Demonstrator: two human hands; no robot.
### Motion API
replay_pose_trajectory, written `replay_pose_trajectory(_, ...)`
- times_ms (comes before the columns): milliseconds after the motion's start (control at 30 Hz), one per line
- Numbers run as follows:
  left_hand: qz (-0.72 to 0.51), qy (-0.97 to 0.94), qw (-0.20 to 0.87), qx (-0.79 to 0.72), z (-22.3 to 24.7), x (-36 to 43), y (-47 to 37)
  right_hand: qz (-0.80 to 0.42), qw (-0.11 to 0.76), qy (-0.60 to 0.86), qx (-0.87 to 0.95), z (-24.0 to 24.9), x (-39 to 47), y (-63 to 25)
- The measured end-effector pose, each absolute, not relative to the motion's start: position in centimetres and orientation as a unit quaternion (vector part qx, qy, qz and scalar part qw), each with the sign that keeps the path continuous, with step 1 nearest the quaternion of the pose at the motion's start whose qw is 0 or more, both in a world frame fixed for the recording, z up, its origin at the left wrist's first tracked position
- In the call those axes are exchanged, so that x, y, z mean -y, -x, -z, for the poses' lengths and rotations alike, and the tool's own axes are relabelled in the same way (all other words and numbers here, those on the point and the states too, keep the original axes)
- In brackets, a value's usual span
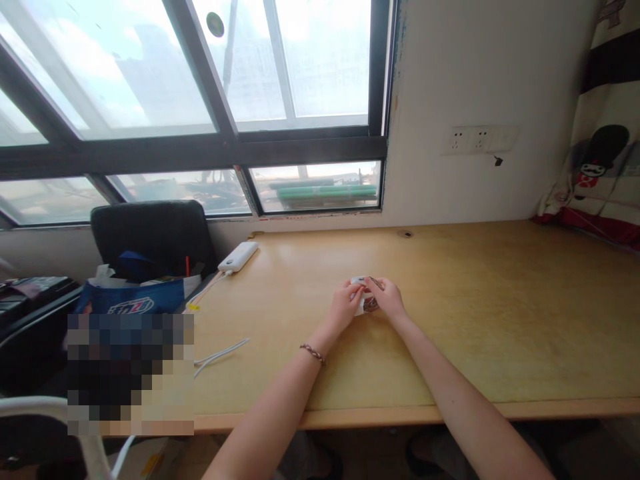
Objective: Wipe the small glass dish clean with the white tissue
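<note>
Wooden desk [450,320], mid-surface: small white packet [361,297] pinched between left hand [345,308] and right hand [386,298]; bare wood all round, edges well apart.

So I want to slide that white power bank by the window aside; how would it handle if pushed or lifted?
The white power bank looks like a stiff, flat slab lying on the wooden desk, so it would probably slide rather than roll or tip. Its smooth casing may be a little slippery. The white cable plugged into its end would likely drag along or tug.
</note>
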State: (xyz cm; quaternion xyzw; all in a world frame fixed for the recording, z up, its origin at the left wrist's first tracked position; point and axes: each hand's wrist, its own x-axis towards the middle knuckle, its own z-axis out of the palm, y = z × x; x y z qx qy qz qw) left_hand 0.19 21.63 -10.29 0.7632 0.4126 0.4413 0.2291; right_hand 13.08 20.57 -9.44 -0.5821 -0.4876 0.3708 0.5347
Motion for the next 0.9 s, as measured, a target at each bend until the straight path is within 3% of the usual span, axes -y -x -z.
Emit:
replay_pose_trajectory(267, -0.482, -0.744, 0.160, -0.434, 9.5, -21.1, 0.4, -0.367, 0.492, 0.575, 0.541, 8.8, -19.9, -12.6)
replay_pose_trajectory(633, -0.482, -0.717, 0.263, -0.429, 8.2, -20.3, 0.3, -0.439, 0.551, 0.558, 0.439, 8.9, -20.1, -12.8)
replay_pose_trajectory(900, -0.435, -0.733, 0.277, -0.444, 9.0, -21.6, 0.4, -0.347, 0.530, 0.548, 0.547, 8.7, -19.4, -12.3)
